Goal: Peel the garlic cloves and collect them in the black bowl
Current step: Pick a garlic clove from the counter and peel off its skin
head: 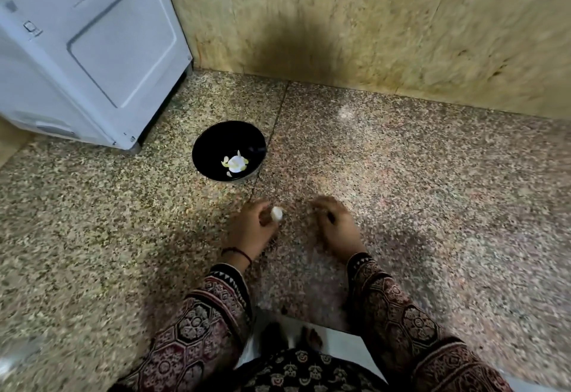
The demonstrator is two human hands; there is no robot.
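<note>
The left hand (250, 228) pinches a pale garlic clove (276, 214) over the speckled floor (432, 191). The right hand (335, 225), near on its right, is curled and blurred; whether it grips anything cannot be told. Farther left sits the black bowl (228, 135), holding garlic pieces (234, 163)

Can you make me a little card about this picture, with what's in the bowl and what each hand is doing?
place: speckled stone surface, with a white appliance at the far left
black bowl: stands beyond the hands, near the appliance
in the bowl: pale garlic pieces; too small to tell cloves from peel
left hand: pinches a white garlic clove
right hand: fingers curled and blurred; cannot tell if it holds anything
held clove: not yet in the bowl
</note>
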